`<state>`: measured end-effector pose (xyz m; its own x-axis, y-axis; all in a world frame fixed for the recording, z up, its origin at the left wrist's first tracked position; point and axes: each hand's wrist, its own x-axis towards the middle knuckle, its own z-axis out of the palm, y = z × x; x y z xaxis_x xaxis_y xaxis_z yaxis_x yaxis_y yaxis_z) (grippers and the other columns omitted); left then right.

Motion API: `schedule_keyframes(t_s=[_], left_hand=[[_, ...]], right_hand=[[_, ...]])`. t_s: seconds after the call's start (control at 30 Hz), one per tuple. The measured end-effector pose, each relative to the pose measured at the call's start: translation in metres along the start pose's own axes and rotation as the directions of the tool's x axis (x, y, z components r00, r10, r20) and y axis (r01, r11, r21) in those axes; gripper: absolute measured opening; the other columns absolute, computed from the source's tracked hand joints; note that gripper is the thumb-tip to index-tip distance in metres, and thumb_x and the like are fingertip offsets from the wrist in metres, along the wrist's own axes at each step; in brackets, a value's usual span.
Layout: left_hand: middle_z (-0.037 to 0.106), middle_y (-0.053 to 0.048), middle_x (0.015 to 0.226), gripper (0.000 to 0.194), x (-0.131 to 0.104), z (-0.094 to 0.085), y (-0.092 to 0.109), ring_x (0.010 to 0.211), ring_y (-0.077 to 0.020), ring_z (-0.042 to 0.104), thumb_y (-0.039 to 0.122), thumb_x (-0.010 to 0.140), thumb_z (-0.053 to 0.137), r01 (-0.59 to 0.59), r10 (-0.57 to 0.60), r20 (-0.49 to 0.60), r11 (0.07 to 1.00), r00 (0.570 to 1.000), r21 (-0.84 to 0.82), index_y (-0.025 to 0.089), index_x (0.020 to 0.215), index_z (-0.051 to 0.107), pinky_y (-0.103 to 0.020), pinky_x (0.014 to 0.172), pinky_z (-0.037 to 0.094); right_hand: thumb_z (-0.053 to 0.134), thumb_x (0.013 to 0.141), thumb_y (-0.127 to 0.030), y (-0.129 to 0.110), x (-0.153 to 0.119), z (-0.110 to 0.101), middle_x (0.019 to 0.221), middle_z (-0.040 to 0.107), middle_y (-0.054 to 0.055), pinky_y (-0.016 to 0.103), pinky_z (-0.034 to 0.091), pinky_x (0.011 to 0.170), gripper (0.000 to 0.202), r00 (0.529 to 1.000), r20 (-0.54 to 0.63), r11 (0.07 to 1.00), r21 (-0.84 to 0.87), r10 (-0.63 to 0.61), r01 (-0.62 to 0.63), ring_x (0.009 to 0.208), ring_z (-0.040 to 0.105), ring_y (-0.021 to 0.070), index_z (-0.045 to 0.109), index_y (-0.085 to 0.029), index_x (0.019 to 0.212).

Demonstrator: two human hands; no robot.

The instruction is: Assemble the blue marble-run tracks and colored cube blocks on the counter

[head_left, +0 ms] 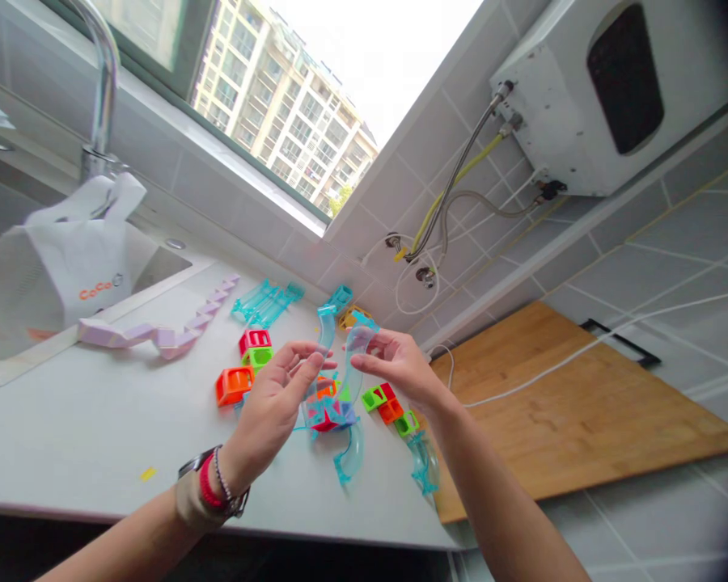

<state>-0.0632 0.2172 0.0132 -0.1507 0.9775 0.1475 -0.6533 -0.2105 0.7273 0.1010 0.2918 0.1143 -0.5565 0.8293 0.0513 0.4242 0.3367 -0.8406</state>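
Observation:
My left hand (288, 388) pinches a clear blue curved track piece (326, 330) between thumb and fingers. A second translucent blue curved track piece (357, 343) is in my right hand (397, 364), its upper end rising past the fingertips. Both pieces are held up side by side over the counter. Below them sits a cluster of coloured blocks with a pink block (323, 418) among them. Another blue curved piece (350, 454) lies just in front of that cluster. My fingers hide part of the blocks behind.
Left of my hands stand a red block (255, 341) and an orange block (234, 385). Straight blue tracks (267, 304) and a lilac folded strip (170, 341) lie further back. A wooden board (558, 404) leans at right; a sink with a plastic bag (91, 259) is at left.

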Motion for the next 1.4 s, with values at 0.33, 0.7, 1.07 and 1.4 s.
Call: schedule_keyframes(t_s=[0.33, 0.7, 1.07, 1.4], left_hand=[[0.068, -0.004, 0.109, 0.030, 0.003, 0.000, 0.013, 0.103, -0.0223, 0.070, 0.041, 0.087, 0.076, 0.180, -0.184, -0.002, 0.965, 0.983, -0.191, 0.023, 0.104, 0.060, -0.032, 0.074, 0.064], [0.069, -0.004, 0.105, 0.026, -0.006, 0.007, 0.013, 0.097, -0.0203, 0.072, 0.035, 0.087, 0.077, 0.257, -0.241, 0.093, 0.927, 0.966, -0.271, 0.022, 0.102, 0.060, -0.031, 0.074, 0.065], [0.066, -0.003, 0.106, 0.021, -0.007, 0.006, 0.007, 0.097, -0.0183, 0.069, 0.036, 0.093, 0.070, 0.254, -0.235, 0.102, 0.934, 0.967, -0.251, 0.023, 0.105, 0.059, -0.029, 0.073, 0.064], [0.068, -0.001, 0.096, 0.018, -0.011, 0.008, 0.005, 0.079, -0.0118, 0.067, 0.034, 0.095, 0.068, 0.261, -0.231, 0.133, 0.920, 0.964, -0.292, 0.023, 0.105, 0.058, -0.026, 0.070, 0.063]], right_hand=[[0.053, 0.093, -0.004, -0.014, -0.038, 0.004, 0.143, 0.060, 0.008, 0.031, 0.060, 0.089, 0.042, 0.758, 0.257, 0.480, -0.642, -0.599, 0.597, 0.114, 0.068, 0.0193, 0.063, -0.029, 0.125], [0.057, 0.093, -0.004, -0.001, -0.050, 0.017, 0.149, 0.057, 0.010, 0.036, 0.060, 0.100, 0.052, 0.700, 0.294, 0.408, -0.643, -0.651, 0.649, 0.127, 0.064, 0.0239, 0.057, -0.033, 0.136], [0.055, 0.096, -0.005, 0.006, -0.047, 0.018, 0.149, 0.056, 0.014, 0.035, 0.061, 0.096, 0.052, 0.707, 0.312, 0.387, -0.665, -0.634, 0.639, 0.131, 0.060, 0.0228, 0.051, -0.031, 0.140], [0.056, 0.095, -0.003, 0.012, -0.050, 0.023, 0.155, 0.049, 0.012, 0.039, 0.057, 0.105, 0.058, 0.700, 0.326, 0.410, -0.626, -0.635, 0.663, 0.137, 0.055, 0.0236, 0.048, -0.031, 0.145]])
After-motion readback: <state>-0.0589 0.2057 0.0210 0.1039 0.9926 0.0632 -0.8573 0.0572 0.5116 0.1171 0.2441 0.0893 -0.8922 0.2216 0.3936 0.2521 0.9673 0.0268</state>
